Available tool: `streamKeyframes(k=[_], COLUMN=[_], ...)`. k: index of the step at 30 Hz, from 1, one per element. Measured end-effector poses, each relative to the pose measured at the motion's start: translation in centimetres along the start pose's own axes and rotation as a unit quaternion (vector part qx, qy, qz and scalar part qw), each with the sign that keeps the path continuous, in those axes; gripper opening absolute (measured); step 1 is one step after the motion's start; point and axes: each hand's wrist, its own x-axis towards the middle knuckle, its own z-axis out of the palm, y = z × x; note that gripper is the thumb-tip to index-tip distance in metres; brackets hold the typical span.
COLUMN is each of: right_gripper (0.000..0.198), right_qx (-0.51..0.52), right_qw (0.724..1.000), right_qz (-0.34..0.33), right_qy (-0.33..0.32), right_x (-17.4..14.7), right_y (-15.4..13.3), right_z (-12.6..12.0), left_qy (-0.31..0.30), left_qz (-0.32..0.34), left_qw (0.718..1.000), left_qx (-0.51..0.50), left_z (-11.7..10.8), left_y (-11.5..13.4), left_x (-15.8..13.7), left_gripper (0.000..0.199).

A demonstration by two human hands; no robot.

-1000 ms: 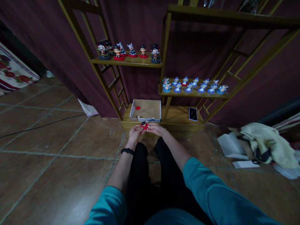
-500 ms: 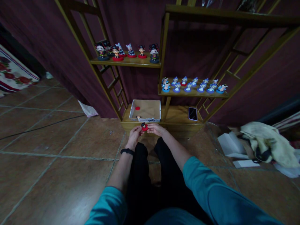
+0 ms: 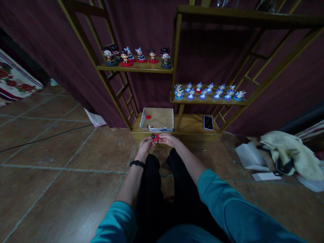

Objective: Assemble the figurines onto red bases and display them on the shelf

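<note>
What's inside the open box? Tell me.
A red disc and, near the front wall, a small figure, apparently partly hidden. That wall covers whatever lies directly behind it.

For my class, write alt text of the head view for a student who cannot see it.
The person's left hand and right hand hold a small red-based figurine before a wooden shelf unit. An open box on it contains a red disc; more figurines stand on shelves above.

Can read no lettering, number or sign anywhere. Make out dark printed marks (image 3: 165,129) on front wall of shallow white-sided rectangular cardboard box (image 3: 170,116); too small and blurred to decipher. Note faint greyish marks on flat whitish paper sheet (image 3: 95,118) below dark maroon cloth curtain (image 3: 63,60); likewise illegible.
</note>
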Motion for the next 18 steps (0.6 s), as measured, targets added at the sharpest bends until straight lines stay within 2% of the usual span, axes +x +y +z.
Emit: streamKeyframes(k=[9, 18], right_gripper=[0.017, 0.014], right_qx=[-0.02, -0.031], right_qw=[1.0, 0.999], right_qz=[0.0, -0.007], right_qy=[0.012, 0.023], right_x=[0.46, 0.77], right_y=[0.44, 0.61], right_z=[-0.44, -0.75], left_qy=[-0.014, -0.024], left_qz=[-0.004, -0.001], left_qw=[1.0, 1.0], left_qx=[0.005, 0.009], left_z=[0.16, 0.48], left_y=[0.2, 0.44], left_x=[-0.29, -0.45], left_gripper=[0.02, 0.018])
